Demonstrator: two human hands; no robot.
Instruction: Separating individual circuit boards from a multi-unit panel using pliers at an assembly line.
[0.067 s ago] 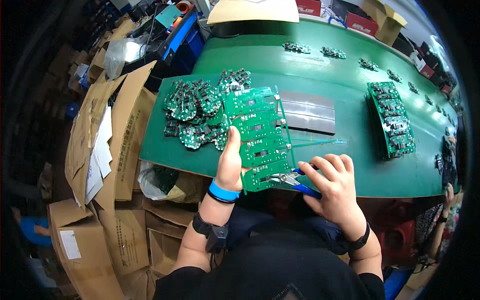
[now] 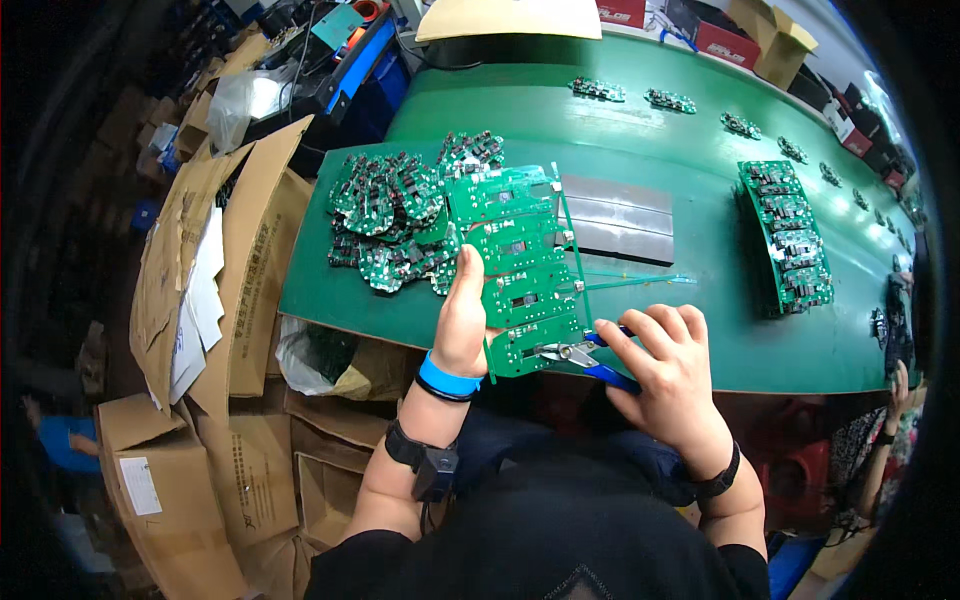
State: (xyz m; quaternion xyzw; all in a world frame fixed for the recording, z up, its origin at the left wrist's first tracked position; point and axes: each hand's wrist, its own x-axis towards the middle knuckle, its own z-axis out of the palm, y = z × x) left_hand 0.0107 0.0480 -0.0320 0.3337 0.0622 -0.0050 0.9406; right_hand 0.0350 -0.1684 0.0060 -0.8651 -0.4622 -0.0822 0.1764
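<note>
My left hand (image 2: 464,322) grips the left edge of a green circuit board panel (image 2: 522,247), made of several joined boards, and holds it tilted over the table's front edge. Its thumb lies along the panel's side; the other fingers are hidden beneath. In my right hand (image 2: 662,362) are blue-handled cutting pliers (image 2: 590,357), whose jaws rest over the lowest board of the panel. Whether the jaws touch the board I cannot tell. Behind my left hand lies a heap of small assembled circuit boards (image 2: 392,215).
A dark grey block (image 2: 618,220) and a thin green strip (image 2: 640,280) lie on the green table (image 2: 690,345). Another populated panel (image 2: 786,237) sits to the right. Single boards (image 2: 670,101) form a line farther back. Cardboard boxes (image 2: 250,470) stand at left; another person's hand (image 2: 898,388) shows at far right.
The view has shifted very slightly. Both hands, the panel and the pliers keep nearly the same positions.
</note>
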